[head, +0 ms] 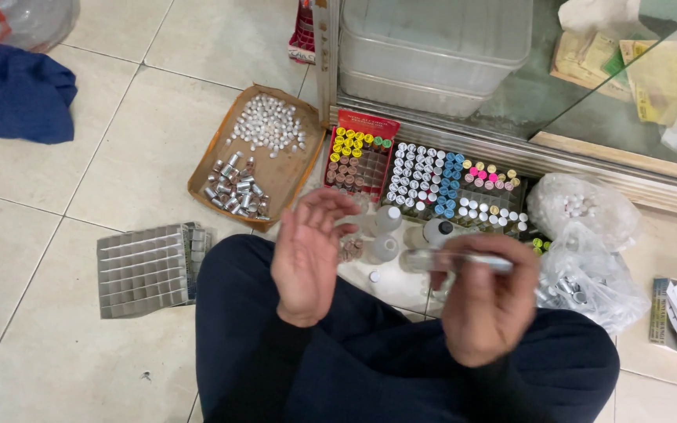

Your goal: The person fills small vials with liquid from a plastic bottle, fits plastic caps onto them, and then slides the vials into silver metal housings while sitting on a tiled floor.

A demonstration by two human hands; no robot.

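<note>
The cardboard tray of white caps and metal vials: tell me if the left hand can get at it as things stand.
Probably yes. The left hand is open and empty, the cardboard tray lies on the floor just ahead of it, and nothing stands between them. The right hand holds a blurred vial.

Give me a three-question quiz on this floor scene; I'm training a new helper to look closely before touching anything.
1. True or false: the right hand grips a slim, blurred tube-like thing.
2. What lies in the brown cardboard tray? A) white caps and small metal pieces B) folded cloth C) coins
3. On which side of the person's lap does the empty grey divider grid lie?

Key:
1. True.
2. A: white caps at the far end, small metal pieces nearer.
3. The person's left. The left hand is open, palm showing, holding nothing.
</note>
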